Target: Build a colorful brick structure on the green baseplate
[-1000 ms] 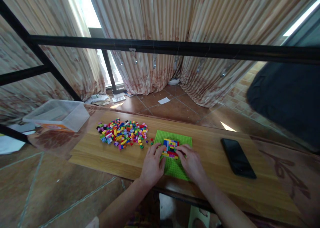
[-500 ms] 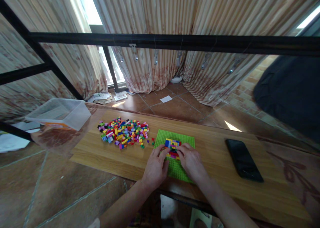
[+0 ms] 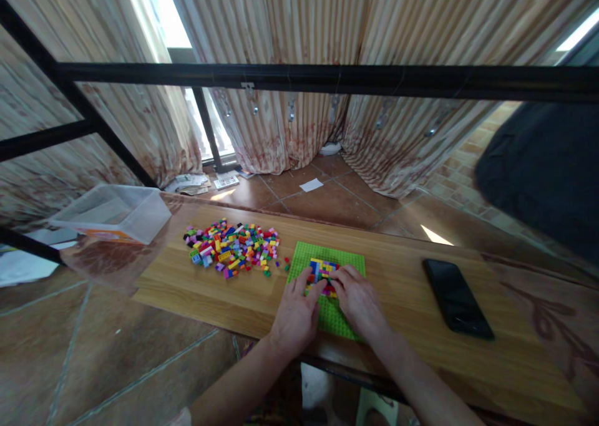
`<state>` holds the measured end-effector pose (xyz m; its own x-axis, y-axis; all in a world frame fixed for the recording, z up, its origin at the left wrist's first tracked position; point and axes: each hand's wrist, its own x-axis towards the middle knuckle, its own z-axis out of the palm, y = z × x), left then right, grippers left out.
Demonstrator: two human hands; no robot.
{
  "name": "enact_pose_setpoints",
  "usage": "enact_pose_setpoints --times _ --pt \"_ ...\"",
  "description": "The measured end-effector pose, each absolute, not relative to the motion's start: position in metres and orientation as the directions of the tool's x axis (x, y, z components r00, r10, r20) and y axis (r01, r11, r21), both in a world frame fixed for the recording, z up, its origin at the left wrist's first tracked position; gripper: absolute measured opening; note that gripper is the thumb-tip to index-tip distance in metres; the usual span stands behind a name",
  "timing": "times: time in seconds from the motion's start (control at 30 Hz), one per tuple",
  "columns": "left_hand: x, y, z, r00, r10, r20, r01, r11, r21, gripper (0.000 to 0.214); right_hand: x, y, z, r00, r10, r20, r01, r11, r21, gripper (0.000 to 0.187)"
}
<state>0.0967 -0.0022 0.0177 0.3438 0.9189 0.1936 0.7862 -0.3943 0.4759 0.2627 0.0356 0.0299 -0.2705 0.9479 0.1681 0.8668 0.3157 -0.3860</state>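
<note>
A bright green studded baseplate [image 3: 305, 251] lies on the wooden board. On its middle sits a low block of multicoloured toy bricks [image 3: 322, 266], with blue, yellow, white and red pieces showing. My left hand [image 3: 296, 314] grips the block's left side, its thumb reaching across the near part. From the right, my right hand [image 3: 359, 296] has its bent fingers on the block's right edge. Fingers cover part of the near rows, and any single brick between the fingertips is too small to make out. Left of the baseplate, loose toy bricks [image 3: 234, 246] lie in a spread-out pile.
A black phone [image 3: 457, 298] rests on the right of the wooden board [image 3: 397, 276]. At the far left stands a clear plastic bin [image 3: 145, 217]. A black metal bar [image 3: 299, 77] crosses beyond the board, before striped curtains [image 3: 290, 27].
My left thumb has moved from the block's near left side up and right onto its near part. The right hand stays at the right edge, nearly unmoved.
</note>
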Motion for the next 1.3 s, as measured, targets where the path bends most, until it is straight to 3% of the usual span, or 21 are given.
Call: enact_pose_setpoints --times 0.27,0.57,1.03,1.3 --pt "0.1017 -0.0005 0.0239 0.361 0.918 0.163 0.842 -0.396 0.365 0.049 0.2619 0.0339 0.0271 -0.340 0.922 0.187 0.873 0.383 -0.303 0.023" --pt "0.0997 -0.0005 0.0224 0.379 0.911 0.161 0.829 -0.412 0.379 0.050 0.2662 0.0356 0.0298 -0.377 0.895 0.238 0.805 0.444 -0.395 0.023" --pt "0.0979 0.0011 0.0192 0.394 0.907 0.147 0.844 -0.420 0.333 0.046 0.2653 0.0338 0.0296 -0.400 0.886 0.234 0.820 0.460 -0.340 0.025" --pt "0.1010 -0.0001 0.0173 0.400 0.903 0.158 0.864 -0.429 0.262 0.055 0.2668 0.0355 0.0297 -0.277 0.923 0.267 0.781 0.378 -0.497 0.023"
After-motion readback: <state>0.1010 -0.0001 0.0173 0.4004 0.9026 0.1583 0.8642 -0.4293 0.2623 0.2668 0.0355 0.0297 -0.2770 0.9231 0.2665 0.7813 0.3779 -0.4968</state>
